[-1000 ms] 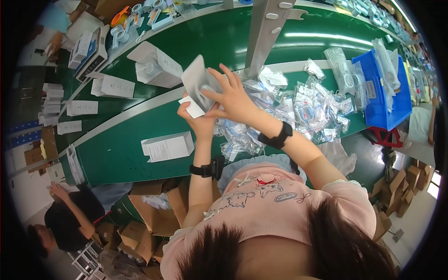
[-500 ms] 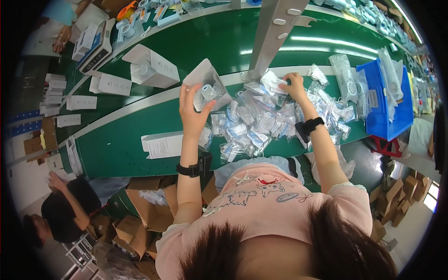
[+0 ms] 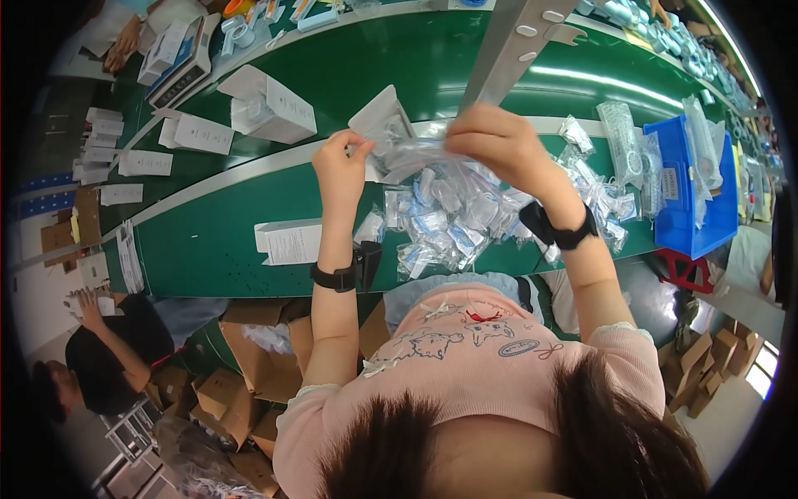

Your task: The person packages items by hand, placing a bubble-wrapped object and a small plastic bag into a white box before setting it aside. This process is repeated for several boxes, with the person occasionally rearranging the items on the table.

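Observation:
A clear plastic bag [image 3: 416, 155] is stretched between my hands above the heap. My left hand [image 3: 339, 162] has thumb and fingers closed at the bag's left end. The right end is gripped by my right hand [image 3: 503, 148], which is slightly blurred. Partly hidden behind the bag, an open white box [image 3: 381, 108] stands with its flap up. Below and to the right of my hands lies a heap of small clear packets [image 3: 453, 220] with white and light-blue contents.
Several white boxes, including an open one [image 3: 291, 108], stand at left. Another white box [image 3: 293, 241] lies on the green table [image 3: 199, 258]. A metal post [image 3: 507, 58] rises beyond my right hand. At right are bubble-wrapped items [image 3: 619, 150] and a blue bin [image 3: 686, 224]. A co-worker [image 3: 116, 353] sits lower left.
My left hand has let go of the white box and closed on the plastic bag. My right hand has moved left from the packets and now grips the bag too.

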The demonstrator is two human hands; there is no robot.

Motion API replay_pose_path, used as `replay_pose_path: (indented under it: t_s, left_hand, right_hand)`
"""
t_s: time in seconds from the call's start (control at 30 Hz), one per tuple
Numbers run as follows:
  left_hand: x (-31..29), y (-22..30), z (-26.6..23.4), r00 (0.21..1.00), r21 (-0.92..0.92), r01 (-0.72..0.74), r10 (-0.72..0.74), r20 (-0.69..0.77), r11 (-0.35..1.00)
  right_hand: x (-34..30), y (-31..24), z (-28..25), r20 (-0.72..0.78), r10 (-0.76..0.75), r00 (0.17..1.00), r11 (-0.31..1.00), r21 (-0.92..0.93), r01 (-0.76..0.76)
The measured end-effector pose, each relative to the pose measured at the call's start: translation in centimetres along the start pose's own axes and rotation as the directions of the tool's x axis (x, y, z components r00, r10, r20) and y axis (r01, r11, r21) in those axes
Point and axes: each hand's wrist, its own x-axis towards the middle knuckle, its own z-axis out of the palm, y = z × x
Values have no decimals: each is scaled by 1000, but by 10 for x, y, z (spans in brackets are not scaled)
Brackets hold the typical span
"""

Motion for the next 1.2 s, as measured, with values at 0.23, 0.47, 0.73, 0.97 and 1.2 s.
replay_pose_path:
  t_s: [0.23,0.47,0.73,0.97,1.2]
  left_hand:
    - [7,-13,3,967,-130,251,-241,84,959]
    - [-6,-32,3,992,-392,109,-125,-14,914]
    - [-107,-149,-49,355,130,721,-201,-913,681]
    - [-134,-191,-30,629,-847,195,-726,-278,494]
    - [-57,-70,-12,863,260,464,-365,-350,847]
  right_hand:
    - [18,31,79,476,-175,862,972,-58,229]
    - [34,0,89,869,188,459,981,-184,-54]
    - [-31,25,75,-58,46,997,977,-206,-57]
    - [-9,60,151,56,424,904,790,466,-399]
    - [52,130,153,-378,677,631,729,456,-510]
